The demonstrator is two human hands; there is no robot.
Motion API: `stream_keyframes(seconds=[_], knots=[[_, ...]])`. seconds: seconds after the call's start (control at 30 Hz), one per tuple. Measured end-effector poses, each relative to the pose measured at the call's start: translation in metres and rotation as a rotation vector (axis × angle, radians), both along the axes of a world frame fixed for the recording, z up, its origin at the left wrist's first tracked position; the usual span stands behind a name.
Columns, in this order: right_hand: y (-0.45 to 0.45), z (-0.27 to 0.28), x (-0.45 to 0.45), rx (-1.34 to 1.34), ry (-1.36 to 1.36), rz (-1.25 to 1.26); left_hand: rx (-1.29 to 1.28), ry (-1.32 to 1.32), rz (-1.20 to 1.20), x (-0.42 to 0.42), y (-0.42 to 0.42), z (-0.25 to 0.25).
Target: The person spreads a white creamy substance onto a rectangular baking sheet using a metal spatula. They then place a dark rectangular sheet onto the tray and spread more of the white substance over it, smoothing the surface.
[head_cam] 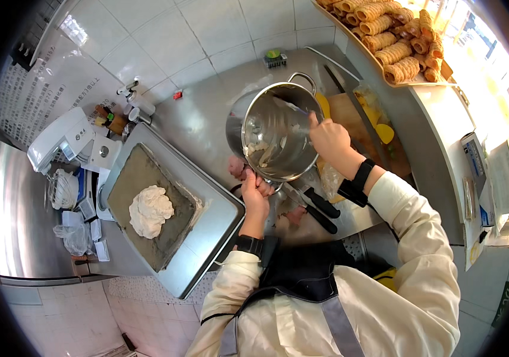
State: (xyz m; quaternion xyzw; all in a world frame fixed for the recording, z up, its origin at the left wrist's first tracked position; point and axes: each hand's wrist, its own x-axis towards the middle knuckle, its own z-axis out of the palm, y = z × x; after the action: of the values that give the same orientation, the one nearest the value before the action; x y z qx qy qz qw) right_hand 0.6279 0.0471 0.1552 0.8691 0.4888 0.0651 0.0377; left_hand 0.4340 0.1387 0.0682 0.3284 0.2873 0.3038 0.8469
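A deep stainless-steel pot (254, 111) is tilted so that its mouth faces me. My left hand (255, 193) grips its near side handle (277, 187). In my right hand (332, 142), at the pot's right rim, is the handle of a spatula (292, 107) whose head reaches inside against the far wall. Pale, dough-like residue (264, 151) clings to the pot's lower inner wall. To the left, a pale mound of dough or thick cream (151, 211) rests on a greyish rectangular sheet (136, 178) atop a silver, box-like appliance (219, 209).
Two black-handled knives (321, 209) lie near the counter's front edge. A wooden cutting board (348, 116) is right of the pot. Tube-shaped pastries (392, 51) fill a tray on the upper right ledge. A white stand mixer (65, 138) and a pump bottle (138, 100) stand left.
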Motion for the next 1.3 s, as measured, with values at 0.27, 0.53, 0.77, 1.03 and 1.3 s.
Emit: stream_keyframes(seconds=[0.27, 0.53, 0.77, 1.03, 1.3], knots=[[-0.008, -0.029, -0.022, -0.207, 0.329, 0.115, 0.036, 0.0, 0.092, -0.001, -0.002, -0.005], [-0.018, -0.008, -0.038, -0.107, 1.326, -0.01, -0.024, 0.018, 0.097, 0.0, -0.005, 0.004], [-0.028, -0.002, -0.016, 0.427, 2.016, -0.423, -0.02, 0.017, 0.063, -0.002, 0.004, 0.008], [0.023, -0.041, -0.03, 0.051, 0.352, 0.045, -0.056, 0.004, 0.03, -0.006, 0.001, 0.008], [0.026, -0.037, -0.042, -0.019, 0.896, 0.144, -0.081, -0.005, -0.025, -0.008, 0.007, 0.008]])
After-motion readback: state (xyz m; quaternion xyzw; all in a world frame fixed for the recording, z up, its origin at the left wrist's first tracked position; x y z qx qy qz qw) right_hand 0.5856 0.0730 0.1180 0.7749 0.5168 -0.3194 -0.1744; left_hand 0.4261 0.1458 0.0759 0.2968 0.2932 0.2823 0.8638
